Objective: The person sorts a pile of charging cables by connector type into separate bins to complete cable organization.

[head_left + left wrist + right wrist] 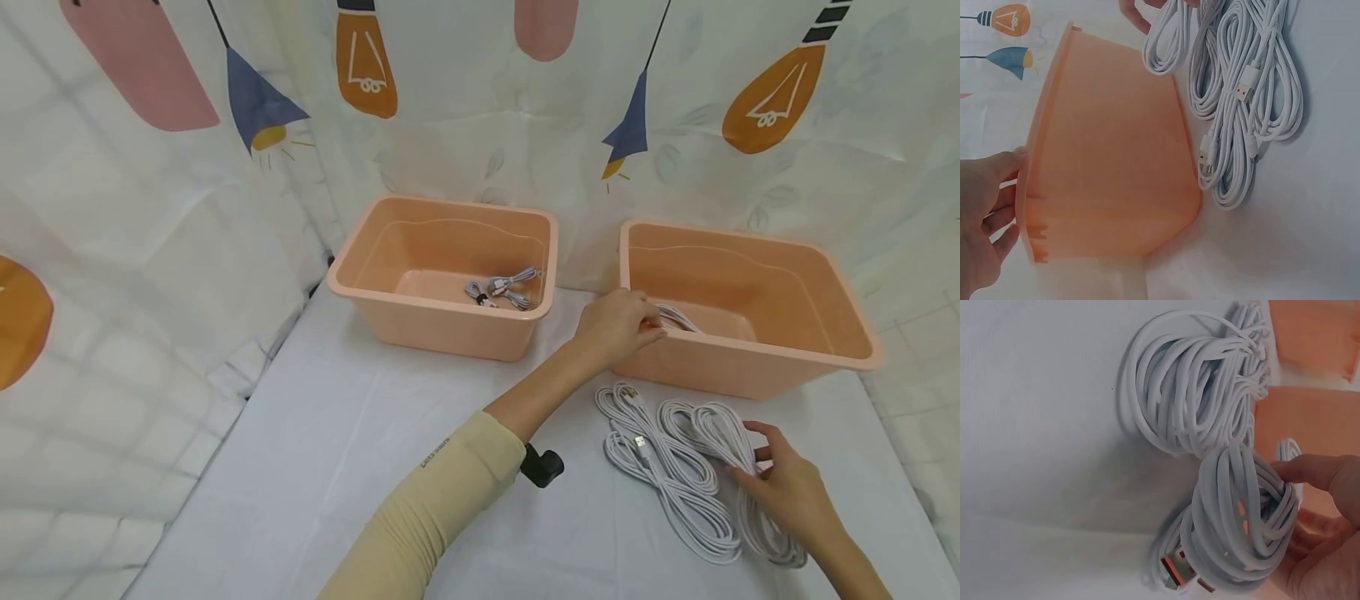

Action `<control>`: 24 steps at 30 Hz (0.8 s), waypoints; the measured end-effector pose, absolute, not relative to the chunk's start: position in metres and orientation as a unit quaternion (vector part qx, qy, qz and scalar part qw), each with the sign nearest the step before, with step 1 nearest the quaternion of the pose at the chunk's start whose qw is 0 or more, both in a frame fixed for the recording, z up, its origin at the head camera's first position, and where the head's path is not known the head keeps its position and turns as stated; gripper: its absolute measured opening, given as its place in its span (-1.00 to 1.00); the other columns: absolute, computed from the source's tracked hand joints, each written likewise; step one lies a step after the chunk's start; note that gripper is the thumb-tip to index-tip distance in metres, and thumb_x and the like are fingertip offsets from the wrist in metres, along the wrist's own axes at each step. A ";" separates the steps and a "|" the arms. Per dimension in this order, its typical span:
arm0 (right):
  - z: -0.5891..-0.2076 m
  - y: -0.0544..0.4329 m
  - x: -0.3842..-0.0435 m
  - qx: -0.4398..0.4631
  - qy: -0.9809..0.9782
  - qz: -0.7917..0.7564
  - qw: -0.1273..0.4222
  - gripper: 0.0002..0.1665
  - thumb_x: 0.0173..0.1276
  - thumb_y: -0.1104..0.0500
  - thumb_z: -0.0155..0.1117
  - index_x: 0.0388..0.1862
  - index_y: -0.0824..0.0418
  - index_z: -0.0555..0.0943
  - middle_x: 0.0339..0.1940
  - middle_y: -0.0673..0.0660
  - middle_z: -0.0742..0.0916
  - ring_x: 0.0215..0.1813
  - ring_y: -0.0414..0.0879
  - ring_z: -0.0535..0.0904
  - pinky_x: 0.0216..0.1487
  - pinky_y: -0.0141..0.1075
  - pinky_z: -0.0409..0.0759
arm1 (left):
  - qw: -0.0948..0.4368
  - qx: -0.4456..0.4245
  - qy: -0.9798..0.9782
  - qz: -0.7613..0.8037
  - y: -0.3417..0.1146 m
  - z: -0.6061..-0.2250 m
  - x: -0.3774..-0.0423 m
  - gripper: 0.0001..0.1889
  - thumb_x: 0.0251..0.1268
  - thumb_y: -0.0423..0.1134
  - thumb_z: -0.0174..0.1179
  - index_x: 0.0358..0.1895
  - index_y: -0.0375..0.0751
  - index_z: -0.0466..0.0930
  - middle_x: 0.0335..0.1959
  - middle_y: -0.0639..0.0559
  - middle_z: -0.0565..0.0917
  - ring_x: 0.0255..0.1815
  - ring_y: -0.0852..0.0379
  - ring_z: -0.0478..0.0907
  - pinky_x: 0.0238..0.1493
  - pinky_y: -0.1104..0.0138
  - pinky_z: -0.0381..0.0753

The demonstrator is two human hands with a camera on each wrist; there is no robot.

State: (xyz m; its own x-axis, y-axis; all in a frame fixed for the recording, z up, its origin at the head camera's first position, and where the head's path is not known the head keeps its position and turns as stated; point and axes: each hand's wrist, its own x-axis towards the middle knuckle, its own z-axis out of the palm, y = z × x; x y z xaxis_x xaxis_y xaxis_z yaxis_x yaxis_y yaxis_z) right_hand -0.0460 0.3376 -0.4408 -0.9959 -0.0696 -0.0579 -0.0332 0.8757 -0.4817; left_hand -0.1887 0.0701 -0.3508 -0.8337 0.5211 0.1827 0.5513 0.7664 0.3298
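My left hand (617, 325) is at the near left corner of the right peach plastic bin (750, 367), its thumb and fingers gripping the rim. Just inside that bin, beside the fingers, part of a coiled white cable (677, 317) shows. On the table in front, my right hand (795, 483) pinches a coiled white USB cable (1241, 519) between thumb and fingers, partly lifted in the right wrist view. Left of it lie more coiled white USB cables (667, 467), side by side and overlapping, with metal plugs showing.
A second peach bin (435, 321) stands at the back left, with several short grey cables (506, 287) inside. A white cloth covers the table (315, 467). Behind hangs a patterned curtain (465, 150). A black camera mount (542, 465) is on the left wrist.
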 end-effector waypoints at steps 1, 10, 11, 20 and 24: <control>-0.440 0.338 -0.046 -0.027 0.968 -0.249 0.035 -0.11 0.27 0.31 0.54 0.42 0.52 0.24 -0.20 0.54 0.70 -0.38 0.09 0.71 -0.46 -0.14 0.66 | 0.040 -0.286 -0.939 -0.188 0.070 -0.351 -0.189 -0.80 0.52 0.08 0.29 -0.07 0.17 0.85 -0.10 0.25 0.73 -0.07 0.27 0.60 -0.33 0.47 0.52; -0.429 0.344 -0.045 -0.037 0.969 -0.245 0.025 -0.09 0.27 0.30 0.54 0.44 0.48 0.22 -0.20 0.53 0.71 -0.42 0.00 0.67 -0.51 -0.33 0.54 | 0.038 -0.283 -0.938 -0.197 0.070 -0.351 -0.189 -0.79 0.51 0.08 0.30 -0.05 0.15 0.84 -0.20 0.22 0.68 -0.18 0.31 0.52 -0.38 0.49 0.43; -0.428 0.345 -0.045 -0.038 0.969 -0.243 0.024 -0.09 0.26 0.30 0.54 0.43 0.48 0.22 -0.20 0.53 0.71 -0.42 -0.01 0.67 -0.52 -0.33 0.54 | 0.038 -0.284 -0.938 -0.197 0.070 -0.351 -0.189 -0.79 0.51 0.08 0.30 -0.04 0.15 0.84 -0.21 0.22 0.68 -0.18 0.31 0.51 -0.38 0.50 0.43; -0.416 0.348 -0.048 -0.041 0.970 -0.236 0.042 -0.08 0.27 0.28 0.55 0.45 0.46 0.22 -0.18 0.48 0.72 -0.38 -0.03 0.64 -0.50 -0.36 0.54 | 0.033 -0.284 -0.937 -0.200 0.070 -0.350 -0.189 -0.79 0.51 0.07 0.30 -0.02 0.16 0.84 -0.21 0.22 0.67 -0.19 0.32 0.52 -0.37 0.50 0.44; -0.412 0.349 -0.047 -0.046 0.971 -0.233 0.030 -0.07 0.23 0.30 0.58 0.44 0.45 0.24 -0.21 0.44 0.72 -0.42 -0.09 0.62 -0.51 -0.37 0.53 | 0.032 -0.282 -0.938 -0.200 0.069 -0.350 -0.189 -0.79 0.51 0.08 0.30 -0.02 0.16 0.84 -0.20 0.22 0.66 -0.18 0.32 0.53 -0.38 0.50 0.44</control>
State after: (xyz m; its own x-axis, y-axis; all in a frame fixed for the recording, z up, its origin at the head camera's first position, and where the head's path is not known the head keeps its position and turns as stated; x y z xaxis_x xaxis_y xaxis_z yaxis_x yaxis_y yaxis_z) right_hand -0.0474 0.3490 -0.4120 -0.9940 -0.1034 -0.0369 -0.0754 0.8872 -0.4551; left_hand -0.1885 0.0695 -0.3501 -0.8387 0.5164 0.1729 0.5420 0.7607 0.3572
